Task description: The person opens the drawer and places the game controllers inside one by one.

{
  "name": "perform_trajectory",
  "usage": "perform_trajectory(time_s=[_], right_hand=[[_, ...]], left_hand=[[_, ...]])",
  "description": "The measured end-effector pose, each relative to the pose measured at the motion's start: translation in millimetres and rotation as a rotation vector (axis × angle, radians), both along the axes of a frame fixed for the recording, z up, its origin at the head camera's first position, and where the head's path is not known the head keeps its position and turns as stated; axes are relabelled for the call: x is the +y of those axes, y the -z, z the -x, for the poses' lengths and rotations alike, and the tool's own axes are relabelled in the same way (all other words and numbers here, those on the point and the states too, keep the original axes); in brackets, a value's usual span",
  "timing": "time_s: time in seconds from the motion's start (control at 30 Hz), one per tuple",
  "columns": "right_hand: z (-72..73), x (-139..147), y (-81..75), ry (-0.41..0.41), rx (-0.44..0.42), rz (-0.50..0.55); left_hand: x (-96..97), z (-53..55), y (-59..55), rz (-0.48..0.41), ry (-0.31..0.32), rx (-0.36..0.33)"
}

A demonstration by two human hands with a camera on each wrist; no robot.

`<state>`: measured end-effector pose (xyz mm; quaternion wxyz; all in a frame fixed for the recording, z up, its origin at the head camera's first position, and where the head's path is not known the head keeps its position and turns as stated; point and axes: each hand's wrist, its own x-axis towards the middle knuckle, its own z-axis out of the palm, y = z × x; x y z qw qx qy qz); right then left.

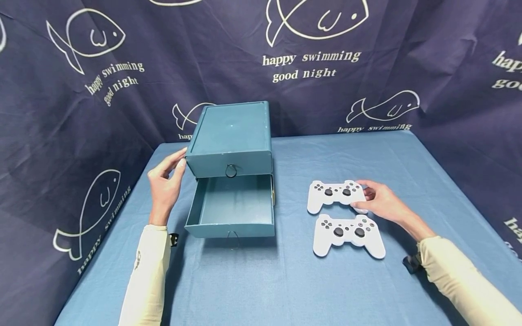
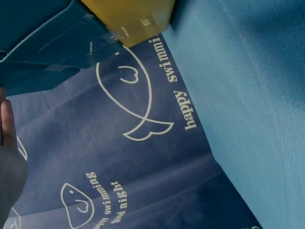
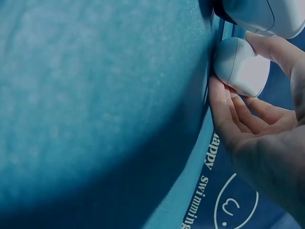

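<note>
A teal two-tier drawer box (image 1: pixel 232 127) stands at the back of the table, its lower drawer (image 1: pixel 233 230) pulled out with nothing visible inside. The upper drawer is closed, with a ring pull on its front. My left hand (image 1: pixel 165 185) touches the box's upper left front corner, fingers along the side and thumb near the front edge. Two white game controllers lie to the right, one behind the other. Around the right handle of the far controller (image 1: pixel 336 192), my right hand (image 1: pixel 383 200) curls its fingers and thumb. The near controller (image 1: pixel 346 233) lies untouched in front.
A blue cloth (image 1: pixel 253 285) covers the table. Dark blue curtains (image 1: pixel 220 54) printed with white fish and words hang behind and at both sides. In the left wrist view, a yellow casing (image 2: pixel 136 19) shows at the box's lower part.
</note>
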<state>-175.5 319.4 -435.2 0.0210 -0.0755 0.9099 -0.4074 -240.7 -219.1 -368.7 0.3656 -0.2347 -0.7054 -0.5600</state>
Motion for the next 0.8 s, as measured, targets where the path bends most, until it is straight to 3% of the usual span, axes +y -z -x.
perform_trajectory(time_s=[0.4,0.8], right_hand=[[-2.0,-3.6,-2.3,0.054,0.046,-0.107],[-4.1,-6.0,-3.0,0.091,0.080,-0.117]], left_hand=[[0.7,0.0,-0.1,-0.003,0.014,0.002],[-0.8,0.9,1.2,-0.004,0.019,-0.008]])
